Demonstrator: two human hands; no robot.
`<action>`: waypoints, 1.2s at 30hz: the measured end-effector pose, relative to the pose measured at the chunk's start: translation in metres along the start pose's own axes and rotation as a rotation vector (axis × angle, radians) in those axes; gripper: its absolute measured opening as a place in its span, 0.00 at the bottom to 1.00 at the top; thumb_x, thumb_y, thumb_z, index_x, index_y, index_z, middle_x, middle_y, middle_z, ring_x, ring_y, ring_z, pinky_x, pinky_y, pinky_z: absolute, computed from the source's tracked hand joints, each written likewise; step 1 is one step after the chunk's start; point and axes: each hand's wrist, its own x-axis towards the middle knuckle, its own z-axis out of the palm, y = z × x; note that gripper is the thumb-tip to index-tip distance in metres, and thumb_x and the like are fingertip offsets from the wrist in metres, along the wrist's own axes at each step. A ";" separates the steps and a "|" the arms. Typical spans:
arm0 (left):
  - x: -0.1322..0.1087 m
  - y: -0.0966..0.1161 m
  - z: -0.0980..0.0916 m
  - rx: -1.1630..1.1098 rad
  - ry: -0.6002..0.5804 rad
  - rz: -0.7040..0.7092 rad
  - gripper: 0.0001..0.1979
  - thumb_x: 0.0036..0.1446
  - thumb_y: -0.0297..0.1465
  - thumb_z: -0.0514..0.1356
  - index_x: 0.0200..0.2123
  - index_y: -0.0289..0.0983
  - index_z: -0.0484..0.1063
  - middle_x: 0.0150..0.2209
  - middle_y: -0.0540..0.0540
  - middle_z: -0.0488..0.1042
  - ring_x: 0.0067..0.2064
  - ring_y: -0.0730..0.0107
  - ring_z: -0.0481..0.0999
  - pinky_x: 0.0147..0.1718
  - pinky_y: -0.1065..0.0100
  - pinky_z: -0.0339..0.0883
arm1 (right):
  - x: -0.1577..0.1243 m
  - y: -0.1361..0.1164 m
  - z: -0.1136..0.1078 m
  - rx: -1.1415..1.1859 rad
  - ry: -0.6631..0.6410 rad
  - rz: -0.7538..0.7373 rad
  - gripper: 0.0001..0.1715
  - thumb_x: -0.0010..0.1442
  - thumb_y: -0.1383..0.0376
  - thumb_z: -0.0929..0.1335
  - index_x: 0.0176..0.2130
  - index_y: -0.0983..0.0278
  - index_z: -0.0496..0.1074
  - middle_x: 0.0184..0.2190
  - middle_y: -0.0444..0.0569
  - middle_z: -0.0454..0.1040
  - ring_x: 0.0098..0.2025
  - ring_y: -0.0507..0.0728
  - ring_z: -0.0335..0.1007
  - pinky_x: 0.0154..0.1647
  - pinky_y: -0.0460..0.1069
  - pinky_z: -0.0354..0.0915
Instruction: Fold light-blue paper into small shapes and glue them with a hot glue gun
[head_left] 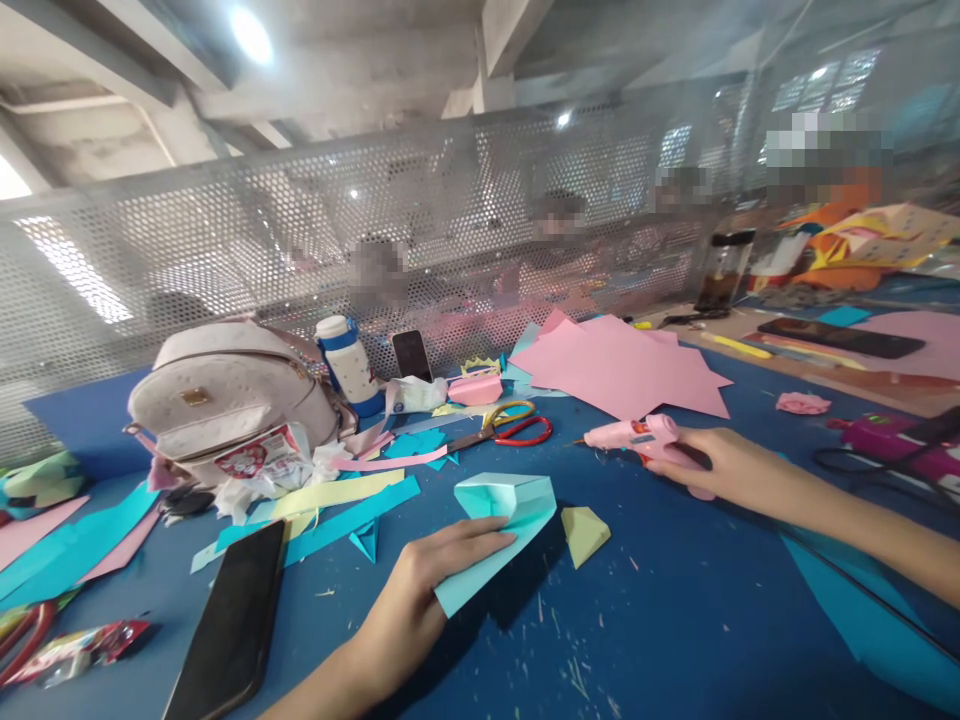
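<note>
My left hand (pixel 439 565) grips a folded light blue paper (pixel 517 520), its fingers lying over the near side and the thumb hidden beneath. The paper's far edge is bent up into a pocket-like fold. To the right, my right hand (pixel 705 462) is wrapped round the handle of a pink hot glue gun (pixel 637 437), whose nozzle points left. A small pale yellow folded paper (pixel 585 535) lies beside the blue one. Beyond them rest scissors (pixel 499 432) with a red and a yellow handle loop.
A black phone (pixel 232 620) lies at the left front, near paper strips (pixel 352 515). Behind stand a pale backpack (pixel 232 390), a white and blue bottle (pixel 349 365) and a perforated metal partition (pixel 450 220). Pink paper sheets (pixel 615 362) lie at the back; a black cord (pixel 862 590) trails at right.
</note>
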 end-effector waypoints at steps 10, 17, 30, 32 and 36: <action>-0.002 0.000 0.002 0.040 -0.007 -0.013 0.22 0.63 0.27 0.57 0.58 0.49 0.68 0.58 0.47 0.72 0.59 0.62 0.71 0.57 0.66 0.65 | -0.014 -0.051 -0.059 0.086 -0.092 -0.108 0.21 0.61 0.48 0.65 0.49 0.55 0.69 0.42 0.48 0.76 0.37 0.55 0.73 0.36 0.49 0.67; 0.000 0.003 -0.003 0.084 -0.002 0.023 0.21 0.64 0.27 0.55 0.58 0.48 0.69 0.56 0.45 0.74 0.58 0.61 0.72 0.56 0.63 0.66 | -0.010 -0.102 -0.006 0.324 -0.430 -0.266 0.27 0.62 0.59 0.67 0.60 0.56 0.64 0.43 0.48 0.77 0.38 0.55 0.73 0.37 0.49 0.69; 0.008 0.005 -0.025 0.133 0.121 0.083 0.16 0.62 0.23 0.56 0.48 0.44 0.77 0.48 0.45 0.80 0.50 0.63 0.79 0.51 0.63 0.72 | -0.006 -0.123 0.004 0.324 -0.334 -0.440 0.18 0.66 0.62 0.63 0.54 0.59 0.73 0.46 0.50 0.77 0.43 0.57 0.75 0.44 0.50 0.68; 0.008 0.005 -0.025 0.126 0.129 0.087 0.15 0.62 0.24 0.56 0.47 0.43 0.77 0.46 0.45 0.80 0.49 0.64 0.80 0.50 0.64 0.72 | -0.007 -0.122 0.007 0.321 -0.327 -0.467 0.17 0.67 0.62 0.63 0.52 0.58 0.74 0.45 0.49 0.77 0.43 0.56 0.75 0.44 0.50 0.68; 0.010 0.010 -0.027 0.122 0.108 0.090 0.11 0.62 0.26 0.57 0.43 0.41 0.79 0.42 0.44 0.82 0.45 0.64 0.81 0.46 0.66 0.74 | -0.005 -0.125 0.009 0.322 -0.324 -0.479 0.12 0.66 0.62 0.65 0.46 0.60 0.76 0.42 0.48 0.78 0.41 0.56 0.75 0.41 0.49 0.66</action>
